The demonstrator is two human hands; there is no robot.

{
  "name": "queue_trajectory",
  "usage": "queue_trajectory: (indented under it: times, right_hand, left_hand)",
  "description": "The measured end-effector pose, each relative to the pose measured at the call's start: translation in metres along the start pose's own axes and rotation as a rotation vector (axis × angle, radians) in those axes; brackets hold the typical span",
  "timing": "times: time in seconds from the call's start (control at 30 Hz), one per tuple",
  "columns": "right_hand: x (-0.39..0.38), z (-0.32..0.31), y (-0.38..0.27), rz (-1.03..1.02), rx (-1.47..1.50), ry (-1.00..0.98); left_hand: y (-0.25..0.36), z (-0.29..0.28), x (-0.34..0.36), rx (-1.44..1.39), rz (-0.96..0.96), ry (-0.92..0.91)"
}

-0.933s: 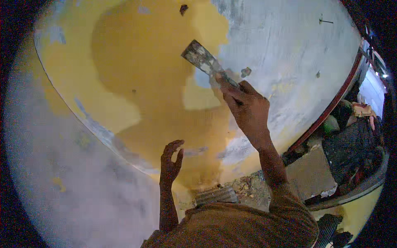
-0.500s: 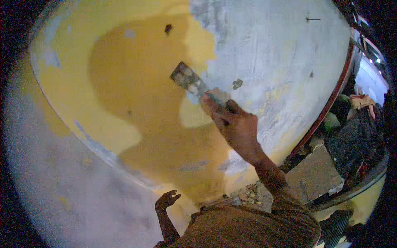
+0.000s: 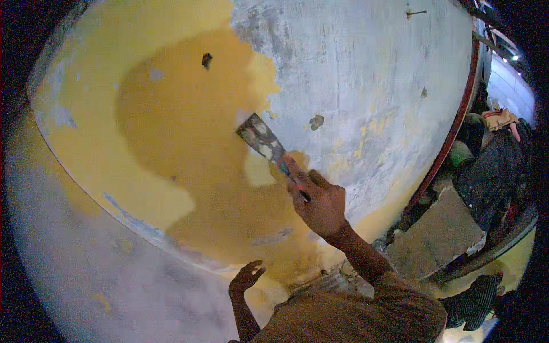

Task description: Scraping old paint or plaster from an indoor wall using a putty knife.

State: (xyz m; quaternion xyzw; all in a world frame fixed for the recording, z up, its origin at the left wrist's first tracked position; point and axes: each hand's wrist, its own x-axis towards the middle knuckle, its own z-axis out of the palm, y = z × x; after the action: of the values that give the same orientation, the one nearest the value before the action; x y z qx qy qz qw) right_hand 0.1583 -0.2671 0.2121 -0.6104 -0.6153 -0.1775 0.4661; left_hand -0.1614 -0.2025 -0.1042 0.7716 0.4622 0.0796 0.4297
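My right hand (image 3: pixel 319 201) grips the handle of a paint scraper (image 3: pixel 264 139). Its flat, smudged metal blade points up and left, over the yellow paint of the wall (image 3: pixel 223 114), close to the ragged border where bare whitish-grey surface begins. Whether the blade edge touches the wall cannot be made out. My left hand (image 3: pixel 247 276) is lower down, holding nothing, its fingers bent and apart, in front of the wall's lower part. My shadow falls broadly across the yellow area.
A dark hole (image 3: pixel 207 60) and a chipped spot (image 3: pixel 316 122) mark the wall, and a nail (image 3: pixel 417 13) sticks out at upper right. Beyond a dark red edge (image 3: pixel 454 137) lie a brown board (image 3: pixel 437 231), dark cloth (image 3: pixel 492 177) and other clutter.
The scraper in my right hand has moved down and slightly right along the wall. My left hand appears a little further right. The whole view has shifted slightly.
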Motion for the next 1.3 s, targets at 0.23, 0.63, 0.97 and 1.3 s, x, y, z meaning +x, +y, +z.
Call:
queue_trajectory:
  times: [0.23,0.63,0.97,1.3]
  right_hand:
    - [0.037,-0.014,-0.007,-0.062,-0.057,-0.049]
    - [0.042,-0.014,0.009,-0.207,-0.142,-0.04]
    - [0.041,-0.021,0.009,-0.146,-0.037,0.007]
    - [0.033,-0.017,0.02,-0.14,-0.107,-0.099]
  left_hand:
    - [0.004,-0.003,0.0,0.091,0.194,0.072]
    - [0.019,-0.008,-0.025,-0.012,-0.05,0.031]
    - [0.007,0.013,-0.044,-0.076,-0.049,0.095]
    - [-0.002,0.014,-0.043,0.053,0.07,0.178]
